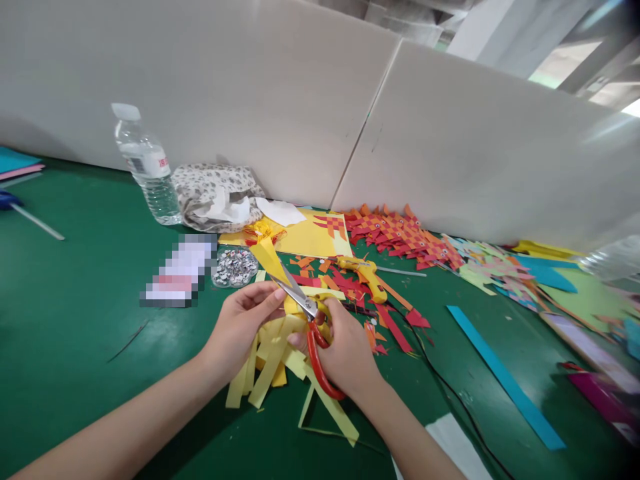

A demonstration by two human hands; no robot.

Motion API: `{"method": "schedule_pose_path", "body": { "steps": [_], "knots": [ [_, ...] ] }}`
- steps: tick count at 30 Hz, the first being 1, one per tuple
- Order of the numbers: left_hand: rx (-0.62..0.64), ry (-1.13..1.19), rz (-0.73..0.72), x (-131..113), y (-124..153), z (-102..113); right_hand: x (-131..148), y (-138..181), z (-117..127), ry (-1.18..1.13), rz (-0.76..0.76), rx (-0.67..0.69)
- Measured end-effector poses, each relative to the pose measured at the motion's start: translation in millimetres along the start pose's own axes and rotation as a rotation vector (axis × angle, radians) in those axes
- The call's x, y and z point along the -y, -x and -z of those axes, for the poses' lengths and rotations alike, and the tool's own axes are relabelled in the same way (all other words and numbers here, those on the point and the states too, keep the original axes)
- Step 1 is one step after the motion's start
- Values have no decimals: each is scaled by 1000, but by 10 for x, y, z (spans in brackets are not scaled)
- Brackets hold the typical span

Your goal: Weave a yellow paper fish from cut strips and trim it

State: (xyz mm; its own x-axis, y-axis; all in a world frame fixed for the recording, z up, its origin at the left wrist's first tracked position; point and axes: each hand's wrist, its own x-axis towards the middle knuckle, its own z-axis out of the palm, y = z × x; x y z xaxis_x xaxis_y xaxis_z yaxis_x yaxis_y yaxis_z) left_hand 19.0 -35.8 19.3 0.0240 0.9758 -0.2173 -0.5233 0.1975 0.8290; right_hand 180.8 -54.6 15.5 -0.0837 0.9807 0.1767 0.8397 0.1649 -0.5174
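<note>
My right hand [345,350] is closed round the red handles of a pair of scissors [305,313], whose metal blades point up and left. My left hand [240,323] pinches a yellow paper piece [270,260] at the blades. Several cut yellow paper strips [270,363] hang and lie fanned out beneath both hands on the green table [75,313].
A water bottle [145,167] and a patterned cloth bag [215,193] stand at the back by the white partition. A dish of googly eyes [234,267], a yellow glue gun [365,273], woven red-orange paper fish [400,233], red scraps, a blue strip [505,377] and coloured sheets lie to the right.
</note>
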Motion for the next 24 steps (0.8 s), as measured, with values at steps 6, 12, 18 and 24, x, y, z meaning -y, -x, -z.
{"method": "schedule_pose_path", "body": {
  "steps": [6,12,18,24],
  "knots": [
    [-2,60,64,-5,8,-17,12,-14,-5,8,-7,-5],
    [-4,72,82,15,-3,-8,9,-5,-22,8,-9,-28],
    [-29,106,97,21,-13,-3,-28,-9,-15,-57,-21,-96],
    [-72,126,41,18,-53,23,-9,-13,30,59,-14,-89]
  ]
}}
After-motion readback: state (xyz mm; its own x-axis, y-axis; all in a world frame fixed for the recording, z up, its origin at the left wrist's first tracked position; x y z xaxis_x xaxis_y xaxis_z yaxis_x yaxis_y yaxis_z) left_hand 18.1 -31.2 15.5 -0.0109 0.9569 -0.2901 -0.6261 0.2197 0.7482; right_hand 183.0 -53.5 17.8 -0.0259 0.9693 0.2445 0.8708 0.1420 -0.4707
